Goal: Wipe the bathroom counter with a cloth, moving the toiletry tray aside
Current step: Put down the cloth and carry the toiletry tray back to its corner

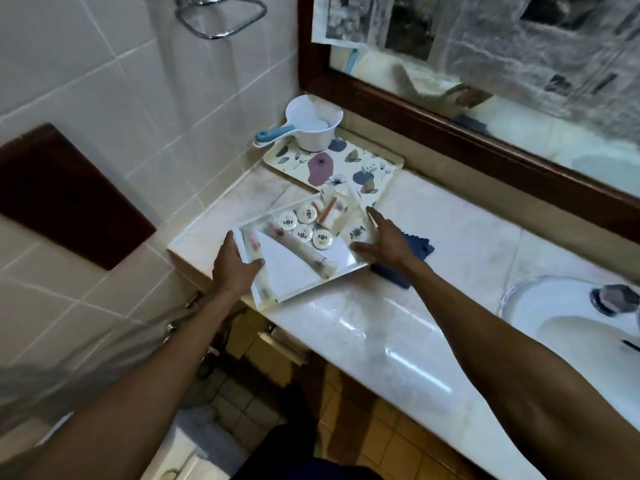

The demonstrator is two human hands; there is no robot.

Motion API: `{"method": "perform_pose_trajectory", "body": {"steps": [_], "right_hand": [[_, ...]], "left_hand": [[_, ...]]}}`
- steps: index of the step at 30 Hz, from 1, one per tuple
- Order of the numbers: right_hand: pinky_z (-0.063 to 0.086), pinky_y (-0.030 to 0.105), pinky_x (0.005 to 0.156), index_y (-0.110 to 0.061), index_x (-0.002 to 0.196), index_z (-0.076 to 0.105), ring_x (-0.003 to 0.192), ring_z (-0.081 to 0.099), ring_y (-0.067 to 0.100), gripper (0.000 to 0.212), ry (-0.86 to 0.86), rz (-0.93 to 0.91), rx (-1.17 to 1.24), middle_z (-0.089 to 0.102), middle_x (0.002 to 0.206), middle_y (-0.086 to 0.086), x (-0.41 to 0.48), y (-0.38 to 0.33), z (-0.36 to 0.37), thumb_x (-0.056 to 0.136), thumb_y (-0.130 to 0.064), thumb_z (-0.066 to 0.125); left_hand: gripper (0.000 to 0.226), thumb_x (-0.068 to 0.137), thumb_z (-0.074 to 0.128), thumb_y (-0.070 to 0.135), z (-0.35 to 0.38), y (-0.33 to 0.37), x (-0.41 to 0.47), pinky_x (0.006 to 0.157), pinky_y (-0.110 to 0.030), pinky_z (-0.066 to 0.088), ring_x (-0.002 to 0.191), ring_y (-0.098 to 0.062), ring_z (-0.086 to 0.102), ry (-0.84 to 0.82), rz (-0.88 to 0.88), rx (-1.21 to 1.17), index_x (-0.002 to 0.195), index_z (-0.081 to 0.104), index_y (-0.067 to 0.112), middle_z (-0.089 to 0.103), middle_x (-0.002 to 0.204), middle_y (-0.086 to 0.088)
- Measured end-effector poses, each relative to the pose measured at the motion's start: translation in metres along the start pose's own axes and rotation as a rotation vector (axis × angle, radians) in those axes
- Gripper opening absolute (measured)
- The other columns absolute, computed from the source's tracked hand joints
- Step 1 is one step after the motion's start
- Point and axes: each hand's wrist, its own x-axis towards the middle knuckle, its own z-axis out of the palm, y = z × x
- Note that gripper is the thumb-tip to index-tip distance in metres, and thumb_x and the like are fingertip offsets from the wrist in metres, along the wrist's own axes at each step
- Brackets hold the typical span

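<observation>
A clear toiletry tray (277, 299) sits at the left end of the marble counter (381, 323), its near corner over the front edge. It holds several round white packets, tubes and small bottles. My left hand (235, 268) grips the tray's left rim, thumb inside. My right hand (384, 240) is at the tray's right rim with fingers spread; whether it touches the rim I cannot tell. A dark blue cloth (415, 258) lies on the counter just right of the tray, partly under my right hand.
A flowered tray (349, 164) lies behind the toiletry tray with a white dipper (313, 124) on its far corner. A wood-framed mirror (450, 126) runs along the back. The sink basin (554, 310) is at the right. Tiled wall stands on the left.
</observation>
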Motion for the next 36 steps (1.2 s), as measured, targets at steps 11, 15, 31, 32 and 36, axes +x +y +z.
{"method": "perform_pose_trajectory", "body": {"steps": [11,15,31,32,36], "right_hand": [[0.04,0.04,0.104,-0.027,0.154,0.025,0.131,0.047,0.031,0.098,0.28,0.206,0.067,0.049,0.146,0.011,-0.216,0.149,-0.097,0.075,-0.048,0.08],[0.043,0.041,0.099,-0.025,0.152,0.028,0.128,0.048,0.034,0.096,0.374,0.297,0.102,0.051,0.142,0.014,-0.324,0.205,-0.125,0.074,-0.043,0.082],[0.043,0.036,0.09,-0.025,0.145,0.033,0.121,0.052,0.03,0.088,0.731,0.732,0.256,0.054,0.136,0.011,-0.584,0.368,-0.206,0.074,-0.042,0.082],[0.043,0.036,0.091,-0.025,0.145,0.033,0.12,0.052,0.03,0.089,0.749,0.755,0.258,0.054,0.135,0.012,-0.59,0.379,-0.214,0.074,-0.043,0.082],[0.044,0.039,0.094,-0.023,0.144,0.033,0.12,0.052,0.032,0.088,0.812,0.82,0.233,0.054,0.133,0.014,-0.607,0.422,-0.257,0.074,-0.041,0.083]], "left_hand": [[0.098,0.077,0.083,0.024,0.115,0.093,-0.148,0.098,-0.037,0.045,0.126,-0.028,0.053,-0.214,0.321,0.02,0.157,0.026,0.017,0.054,0.143,-0.011],[0.091,0.075,0.083,0.022,0.167,0.113,-0.23,0.087,-0.032,0.046,0.117,-0.028,0.058,-0.324,0.434,0.005,0.152,0.035,0.018,0.06,0.131,-0.007],[0.09,0.075,0.081,0.018,0.371,0.243,-0.442,0.092,-0.031,0.042,0.123,-0.027,0.055,-0.687,0.743,0.063,0.152,0.035,0.016,0.057,0.14,-0.006],[0.088,0.074,0.081,0.018,0.386,0.253,-0.45,0.092,-0.032,0.044,0.122,-0.027,0.056,-0.703,0.774,0.063,0.15,0.038,0.017,0.059,0.138,-0.005],[0.071,0.073,0.079,0.014,0.445,0.3,-0.476,0.081,-0.03,0.043,0.11,-0.026,0.06,-0.78,0.849,0.04,0.137,0.049,0.021,0.064,0.122,0.002]]}}
